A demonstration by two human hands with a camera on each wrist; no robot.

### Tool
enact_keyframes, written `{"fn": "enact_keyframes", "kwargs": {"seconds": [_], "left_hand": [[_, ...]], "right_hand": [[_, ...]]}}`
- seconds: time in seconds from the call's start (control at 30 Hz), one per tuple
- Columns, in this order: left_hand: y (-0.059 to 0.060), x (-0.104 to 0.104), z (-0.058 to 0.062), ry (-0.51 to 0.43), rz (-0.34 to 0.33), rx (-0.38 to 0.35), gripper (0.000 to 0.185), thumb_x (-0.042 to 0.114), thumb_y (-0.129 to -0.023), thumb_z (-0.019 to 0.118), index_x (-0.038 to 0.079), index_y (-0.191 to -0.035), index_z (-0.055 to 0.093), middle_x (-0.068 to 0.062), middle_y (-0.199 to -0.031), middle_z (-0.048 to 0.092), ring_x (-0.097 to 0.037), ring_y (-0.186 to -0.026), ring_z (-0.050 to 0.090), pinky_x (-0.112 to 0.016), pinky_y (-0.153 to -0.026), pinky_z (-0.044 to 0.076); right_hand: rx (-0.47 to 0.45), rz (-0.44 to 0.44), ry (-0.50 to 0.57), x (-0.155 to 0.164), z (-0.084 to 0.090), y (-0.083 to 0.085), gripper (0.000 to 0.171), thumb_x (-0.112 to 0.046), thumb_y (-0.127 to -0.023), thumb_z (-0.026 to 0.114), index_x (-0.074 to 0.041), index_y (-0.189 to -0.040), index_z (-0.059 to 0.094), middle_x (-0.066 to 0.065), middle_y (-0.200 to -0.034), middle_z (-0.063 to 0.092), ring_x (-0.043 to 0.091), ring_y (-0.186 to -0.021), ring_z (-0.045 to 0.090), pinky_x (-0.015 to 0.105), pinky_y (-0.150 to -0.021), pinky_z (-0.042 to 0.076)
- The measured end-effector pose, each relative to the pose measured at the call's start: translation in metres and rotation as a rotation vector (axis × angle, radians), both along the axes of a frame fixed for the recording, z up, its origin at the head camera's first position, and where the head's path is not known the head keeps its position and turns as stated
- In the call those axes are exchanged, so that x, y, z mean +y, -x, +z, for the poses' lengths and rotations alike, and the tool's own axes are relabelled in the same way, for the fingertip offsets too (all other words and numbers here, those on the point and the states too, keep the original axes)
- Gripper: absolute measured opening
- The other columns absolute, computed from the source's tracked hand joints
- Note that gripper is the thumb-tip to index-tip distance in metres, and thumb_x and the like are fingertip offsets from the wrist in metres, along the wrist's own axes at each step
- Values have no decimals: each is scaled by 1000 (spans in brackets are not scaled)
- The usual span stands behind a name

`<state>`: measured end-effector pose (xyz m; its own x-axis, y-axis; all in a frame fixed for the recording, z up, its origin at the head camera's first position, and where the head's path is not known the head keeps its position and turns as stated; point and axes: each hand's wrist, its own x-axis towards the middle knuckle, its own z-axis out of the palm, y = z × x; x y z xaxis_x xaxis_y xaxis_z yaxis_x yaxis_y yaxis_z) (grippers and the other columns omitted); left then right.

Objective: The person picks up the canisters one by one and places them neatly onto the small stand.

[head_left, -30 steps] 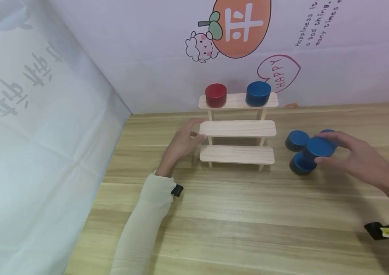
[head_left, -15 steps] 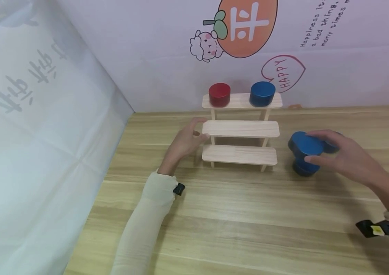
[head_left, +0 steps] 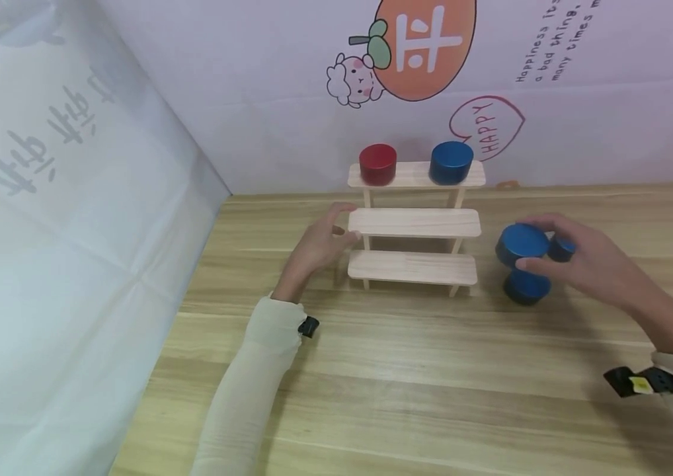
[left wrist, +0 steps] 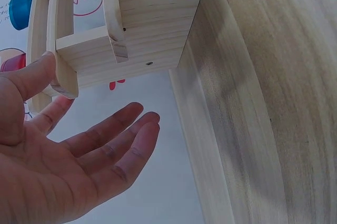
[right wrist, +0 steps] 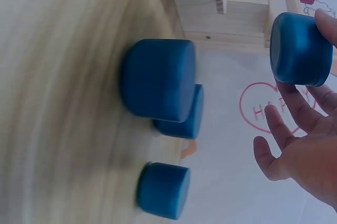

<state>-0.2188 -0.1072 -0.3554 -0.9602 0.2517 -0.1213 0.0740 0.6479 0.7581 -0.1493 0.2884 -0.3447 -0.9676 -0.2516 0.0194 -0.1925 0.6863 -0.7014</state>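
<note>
Holding a blue cylinder off the table at centre right of the head view, the right hand pinches its round side between thumb and fingers. Item: rigid, smooth-painted, probably light and slippery; best taken across the curved wall. The left hand, fingers relaxed and holding nothing, touches the wooden shelf rack. Legible wall writing, upper right: "HAPPY", "Happiness".

A three-step wooden rack stands on the surface. The left hand rests against the rack's left end. To its right, the right hand holds a blue block above another blue block.
</note>
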Motion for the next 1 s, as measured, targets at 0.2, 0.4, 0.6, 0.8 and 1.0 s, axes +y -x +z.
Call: {"fn": "enact_keyframes", "kwargs": {"seconds": [0.2, 0.4, 0.6, 0.8, 1.0], "left_hand": [[0, -3, -2, -30, 3, -5, 53, 31, -99, 63, 29, -148, 43, -15, -145, 50, -31, -122, 54, -52, -90, 49], [0, -2, -3, -50, 12, -10, 52, 30, -99, 63, 29, -148, 44, -14, -146, 50, -30, -121, 55, -52, -89, 49], [1, -1, -3, -54, 5, -5, 53, 29, -99, 63, 27, -148, 43, -15, -148, 47, -35, -125, 53, -54, -91, 48], [0, 0, -1, -51, -3, 9, 53, 28, -100, 63, 24, -149, 43, -12, -147, 48, -35, -124, 54, -53, -91, 48], [1, -2, 0, -46, -6, -4, 53, 29, -100, 63, 26, -148, 43, -14, -147, 49, -33, -124, 54, -53, -91, 49]], "right_hand": [[14, 5, -31, -10, 10, 4, 66, -25, -91, 76, -7, -146, 46, 26, -145, 44, 50, -126, 40, 68, -91, 36], [37, 11, -17, -15, 11, 4, 66, -25, -90, 77, -6, -145, 47, 25, -146, 43, 49, -128, 39, 67, -91, 37], [36, 14, 7, -18, 11, 4, 65, -24, -90, 77, -7, -145, 48, 25, -147, 42, 56, -128, 36, 70, -89, 38], [49, 12, -14, -23, 14, 4, 65, -27, -90, 77, -8, -144, 49, 23, -147, 44, 51, -126, 41, 62, -86, 42], [9, 11, 13, -33, 20, 6, 65, -30, -90, 77, -8, -144, 48, 24, -150, 40, 57, -133, 33, 75, -93, 33]]}}
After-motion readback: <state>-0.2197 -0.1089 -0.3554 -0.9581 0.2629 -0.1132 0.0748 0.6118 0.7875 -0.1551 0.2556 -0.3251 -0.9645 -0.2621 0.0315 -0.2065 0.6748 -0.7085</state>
